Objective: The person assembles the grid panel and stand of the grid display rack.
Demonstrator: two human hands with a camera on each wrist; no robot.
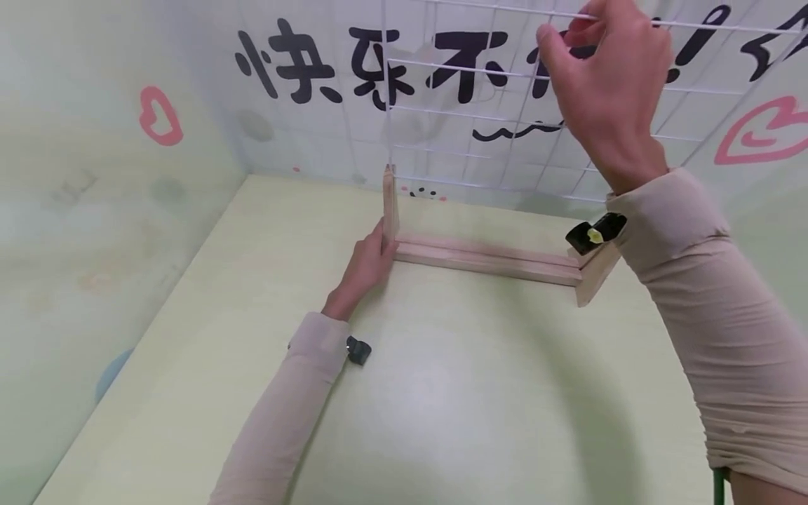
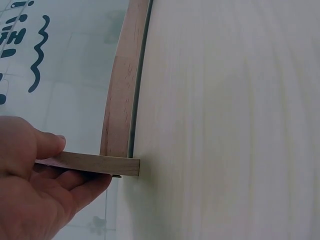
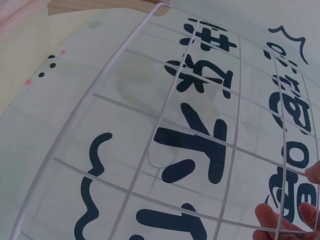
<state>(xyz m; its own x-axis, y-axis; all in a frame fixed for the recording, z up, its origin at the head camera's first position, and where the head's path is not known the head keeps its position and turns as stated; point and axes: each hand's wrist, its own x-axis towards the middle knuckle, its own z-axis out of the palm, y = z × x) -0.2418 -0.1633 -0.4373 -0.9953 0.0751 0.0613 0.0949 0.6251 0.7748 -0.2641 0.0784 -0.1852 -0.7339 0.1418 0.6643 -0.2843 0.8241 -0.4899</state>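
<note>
A wooden stand, two upright end pieces joined by a long rail, stands on the pale table. My left hand grips its left end piece; in the left wrist view the thumb lies over the wood and the fingers lie beneath. Above the stand rises a white wire grid panel, its near left edge coming down to the top of that end piece. High on the panel, my right hand pinches a wire between thumb and fingers. My right sleeve partly covers the right end piece.
Behind the panel is a white wall with large black characters and pink hearts. Another painted wall borders the table on the left. A small black device is strapped at the left wrist.
</note>
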